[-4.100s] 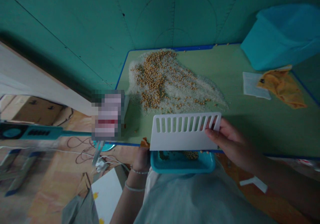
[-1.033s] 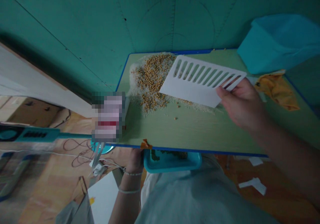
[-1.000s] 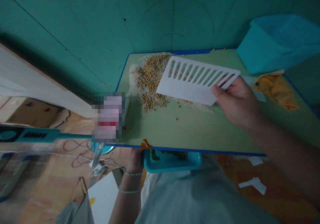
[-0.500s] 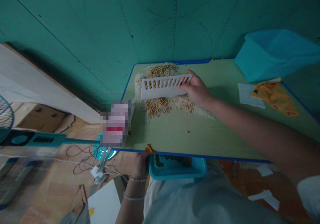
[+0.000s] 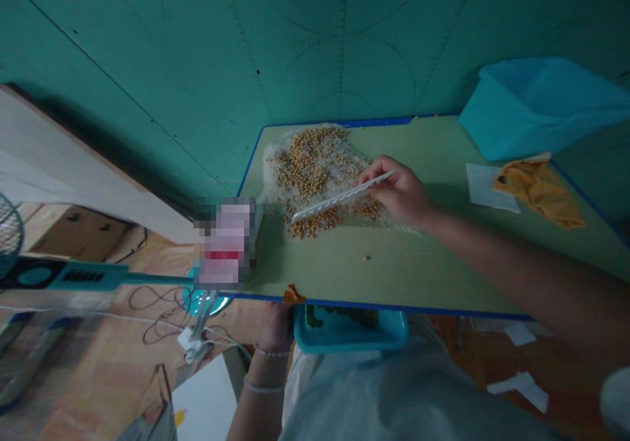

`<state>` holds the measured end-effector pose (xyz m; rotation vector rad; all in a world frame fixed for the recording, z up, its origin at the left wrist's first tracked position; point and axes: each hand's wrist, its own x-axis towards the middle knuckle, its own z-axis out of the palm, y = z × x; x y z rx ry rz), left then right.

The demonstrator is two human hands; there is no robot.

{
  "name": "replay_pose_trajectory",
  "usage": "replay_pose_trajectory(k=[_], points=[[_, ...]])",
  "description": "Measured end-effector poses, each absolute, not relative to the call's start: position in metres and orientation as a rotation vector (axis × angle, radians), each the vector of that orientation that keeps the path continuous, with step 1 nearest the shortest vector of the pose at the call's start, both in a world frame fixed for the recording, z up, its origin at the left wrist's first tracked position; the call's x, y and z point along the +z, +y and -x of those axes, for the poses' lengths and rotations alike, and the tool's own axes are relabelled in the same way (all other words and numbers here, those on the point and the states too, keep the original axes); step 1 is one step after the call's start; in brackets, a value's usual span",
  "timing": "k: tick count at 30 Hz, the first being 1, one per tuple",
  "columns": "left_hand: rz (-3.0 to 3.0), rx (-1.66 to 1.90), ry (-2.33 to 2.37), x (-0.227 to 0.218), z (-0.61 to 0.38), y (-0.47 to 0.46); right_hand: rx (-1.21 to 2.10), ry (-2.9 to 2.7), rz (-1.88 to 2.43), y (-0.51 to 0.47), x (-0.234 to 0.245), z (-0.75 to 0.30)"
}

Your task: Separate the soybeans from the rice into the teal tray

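Table (image 5: 433, 267): flat pale-green top, blue edging, smooth-looking, so the plate shd slide OK; keep strokes well inside the near edge or pcs cd roll off. Bin (image 5: 531, 116), far R: blue, boxy, wide-mouthed, well apart from the pile. Mixed pile (image 5: 315, 178), far L on table: low, spread out, rough-topped; best worked in short, light passes, as one deep shove cd scatter it over the far edge. Tray (image 5: 352, 342), just below near edge: blue, shallow, rounded corners, dark bits inside too dim to ID. Keep it level & close in. Cloth (image 5: 544, 191), R: yellow, soft, crumpled, overlapping a flat white sheet (image 5: 485, 188). White slotted plate (image 5: 339, 200): over near part of pile, slantwise, almost edge-on; thin, stiff-looking, row of gaps along it. Can't tell if its L end touches the table; a low, steady angle wd prob. work best. R hand (image 5: 399, 191): thumb & fingers clamped on plate's R end. L hand (image 5: 275, 328): beside tray's L end, fingers hidden, can't tell if gripping. Beans (image 5: 305, 162): tan, round, hard-looking, likely to roll. White grains (image 5: 273, 155): tiny, gritty-looking, loose among & around beans.
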<state>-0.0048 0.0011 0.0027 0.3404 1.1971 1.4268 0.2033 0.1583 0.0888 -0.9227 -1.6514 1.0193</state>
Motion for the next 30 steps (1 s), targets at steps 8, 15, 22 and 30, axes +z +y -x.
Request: replay_pose_trajectory(k=[8, 15, 22, 30], points=[[-0.378, 1.461, 1.191, 0.007, 0.002, 0.003, 1.07, -1.656, 0.877, 0.135, 0.089, -0.218], [-0.399, 1.483, 1.207, 0.003, 0.003, 0.0, 1.1, -1.632, 0.888, 0.112, 0.096, -0.232], [-0.447, 1.514, 1.219, 0.008, 0.0, 0.003, 1.034, -1.474, 1.179, 0.097, 0.108, -0.235], [-0.359, 1.517, 1.193, 0.0, 0.001, -0.001, 0.816, -1.304, 1.428, 0.078, 0.108, -0.264]])
